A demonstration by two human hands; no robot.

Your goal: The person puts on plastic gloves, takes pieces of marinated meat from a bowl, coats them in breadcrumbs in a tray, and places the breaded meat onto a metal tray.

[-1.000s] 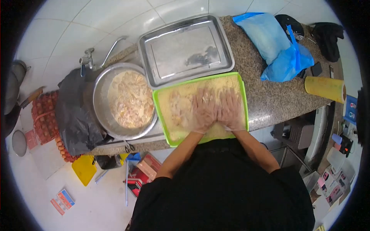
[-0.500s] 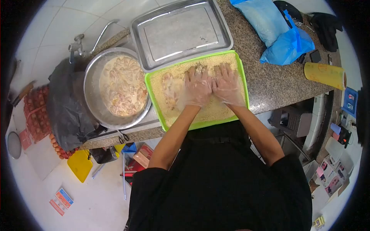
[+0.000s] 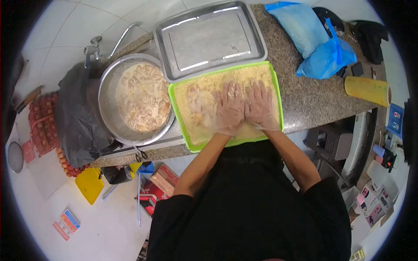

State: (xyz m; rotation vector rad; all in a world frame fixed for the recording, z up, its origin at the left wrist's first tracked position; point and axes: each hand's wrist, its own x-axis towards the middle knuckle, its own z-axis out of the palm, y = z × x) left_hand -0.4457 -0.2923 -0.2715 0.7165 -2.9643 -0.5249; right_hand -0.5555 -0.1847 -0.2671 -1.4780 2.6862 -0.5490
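Both my hands wear clear plastic gloves and lie palm down in a lime-green tray of pale breadcrumbs. My left hand presses flat near the middle, its fingers stretched out. Beside it my right hand is also flat, fingers spread, the thumbs close together. What lies beneath the palms is hidden. To the left of my left hand, crumb-dusted pieces of what looks like raw meat rest on the crumbs. A steel bowl stands left of the tray, holding meat pieces in a creamy batter.
Behind the green tray, a metal tray overlaps its far edge. Blue plastic bags and a yellow roll are on the granite counter. At left are a tap, a black plastic bag and scissors.
My fingers, earlier bent with their tips dug into the crumbs, now lie straighter and flatter. The whole view has shifted slightly; the tray and bowl stay in place.
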